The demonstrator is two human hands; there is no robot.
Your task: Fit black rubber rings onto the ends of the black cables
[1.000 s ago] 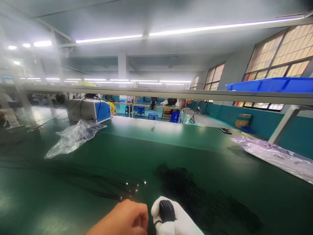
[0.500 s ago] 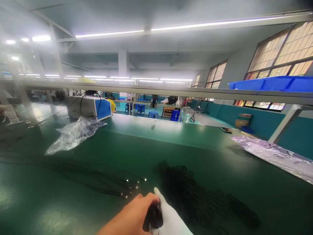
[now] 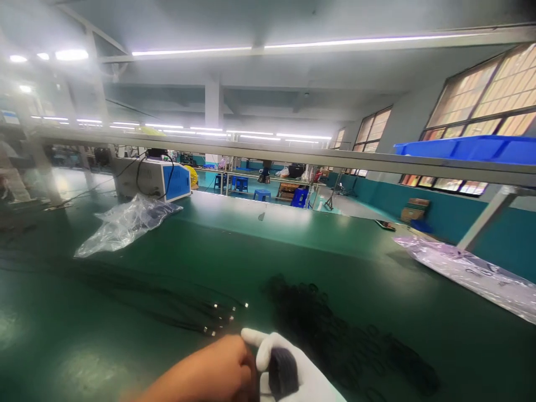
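Your gloved right hand [image 3: 307,374] is grasping a black coil [image 3: 283,373]; left of that coil, your left hand [image 3: 228,362] is sitting curled (whether gripping anything, I can't tell).

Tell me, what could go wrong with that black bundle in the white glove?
The black coil might slip from the gloved right hand and come loose. If dropped, it could get mixed up with the dark loops nearby. The bare left hand is close to the pale cable tips, so it might bump them.

Room between bag [image 3: 129,223] and, seemingly, black rings [image 3: 307,312]
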